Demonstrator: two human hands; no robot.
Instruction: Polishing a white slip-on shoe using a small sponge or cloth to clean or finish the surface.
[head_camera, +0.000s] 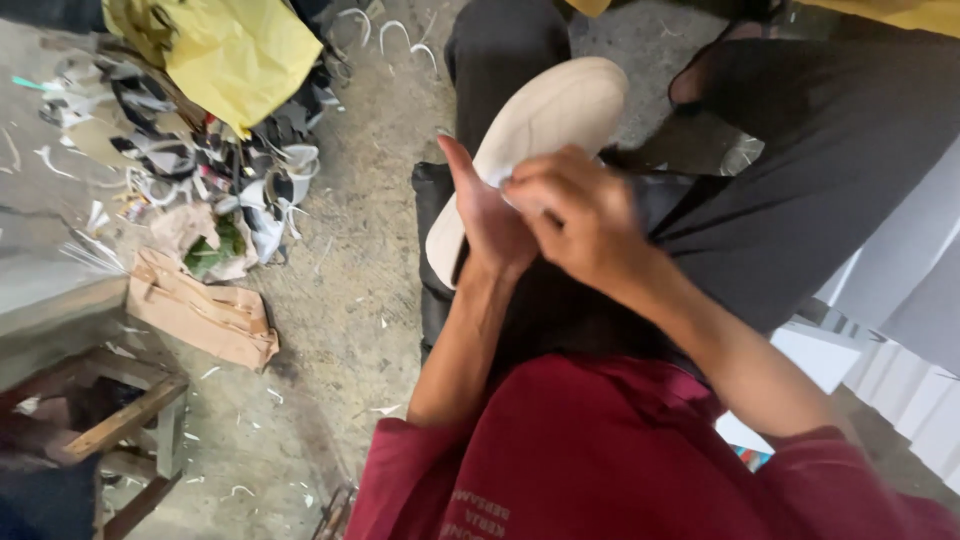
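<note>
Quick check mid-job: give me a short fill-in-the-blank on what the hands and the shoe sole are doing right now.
1. Both hands hold a cream-coloured shoe ____.
2. The left hand supports the sole from below, while the right hand has its grip on the sole's ____ edge.
3. The person's sleeves are dark ____.
4. On the floor to the left, a crumpled ____ sheet lies over a pile of scraps.

Missing words: sole; near; red; yellow
</note>
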